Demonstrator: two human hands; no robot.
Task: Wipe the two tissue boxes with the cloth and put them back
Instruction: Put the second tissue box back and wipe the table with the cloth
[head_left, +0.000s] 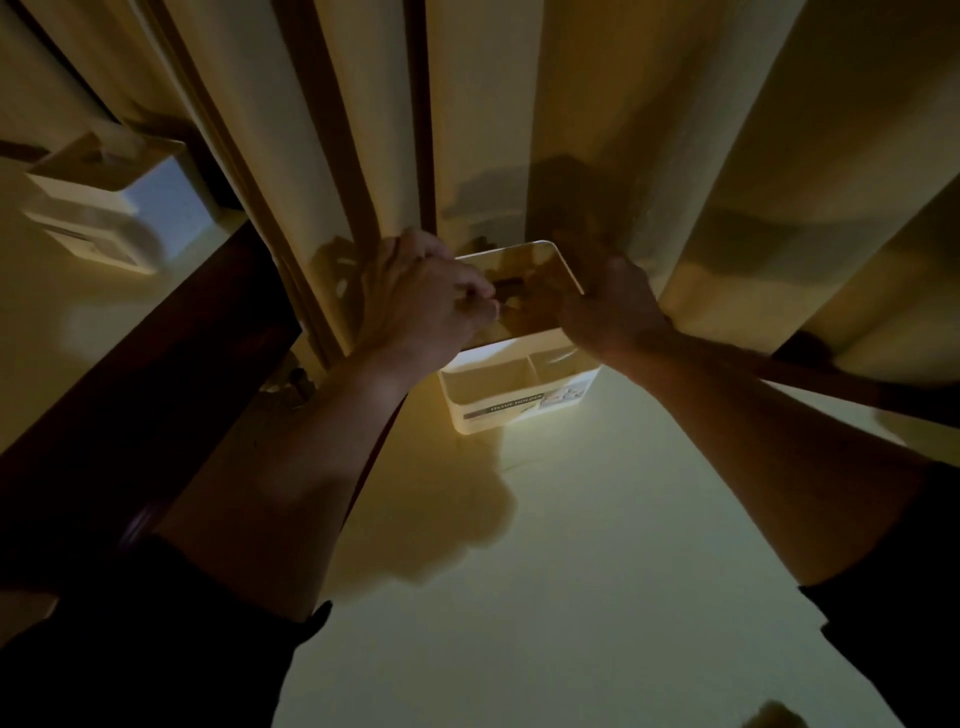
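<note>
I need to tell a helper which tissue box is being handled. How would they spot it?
Start at the pale curtain. At its foot stands the white tissue box, between both hands, labelled in front. The other tissue box is far left, untouched.

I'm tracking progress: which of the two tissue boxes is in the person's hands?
The tissue box by the curtain, labelled "tissue holder", with both hands on it. The other box sits untouched far left.

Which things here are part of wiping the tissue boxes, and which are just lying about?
Part of the job:
- near tissue box, labelled tissue holder, on the pale surface
- second tissue box, far left
- left hand, fingers curled at the near box's top
- right hand, on its right side
- no cloth clearly visible

Just there:
- curtains
- dark wooden frame
</note>
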